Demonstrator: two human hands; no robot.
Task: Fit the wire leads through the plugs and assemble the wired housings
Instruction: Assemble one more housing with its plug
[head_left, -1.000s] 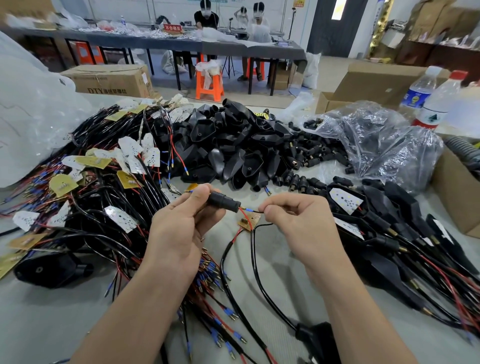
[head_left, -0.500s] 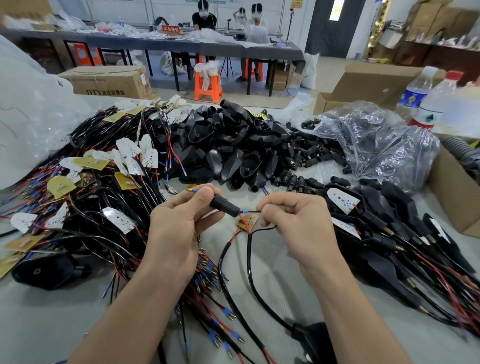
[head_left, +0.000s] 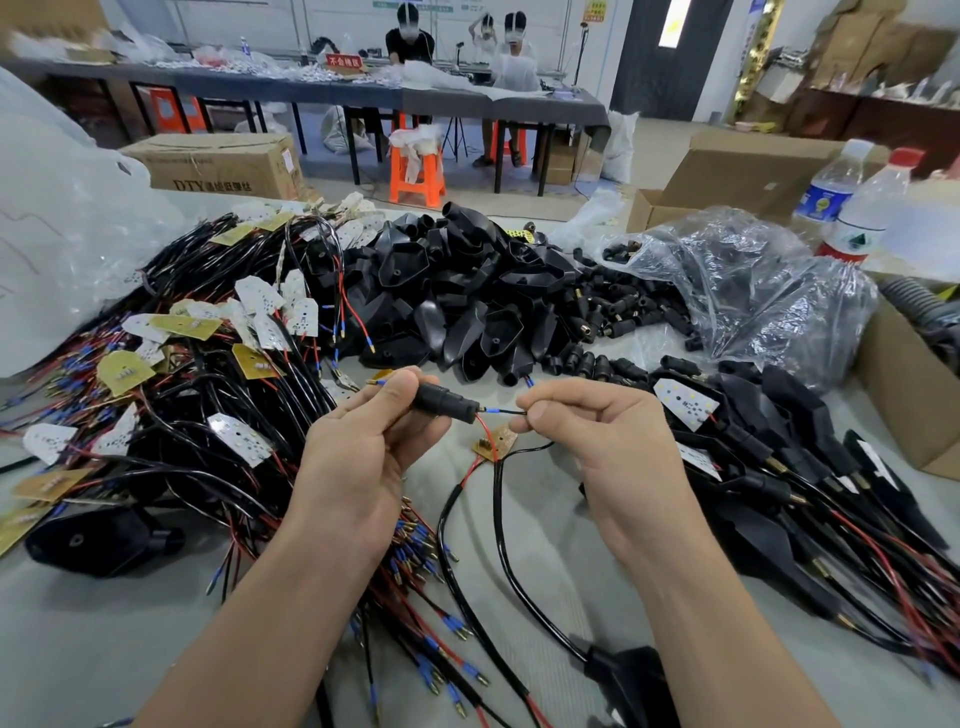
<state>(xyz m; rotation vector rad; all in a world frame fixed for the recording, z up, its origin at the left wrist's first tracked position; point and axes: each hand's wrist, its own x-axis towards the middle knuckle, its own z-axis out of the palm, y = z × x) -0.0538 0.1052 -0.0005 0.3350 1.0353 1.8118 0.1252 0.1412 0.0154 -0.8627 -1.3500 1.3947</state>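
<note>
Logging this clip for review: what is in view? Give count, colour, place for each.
plug: one, black, centre, held up
black lead: one, blue-sleeved tip at the plug's end
small board: one, tan, just below the plug
empty housings: many, black, heaped at centre back
loose plugs: many, black, right of that heap
wired boards: many, white and yellow, left
wired housings: many, black, right
plastic bag: one, clear, back right
bottles: two, clear, far right
left hand: one, grips the plug
right hand: one, pinches the black lead
</note>
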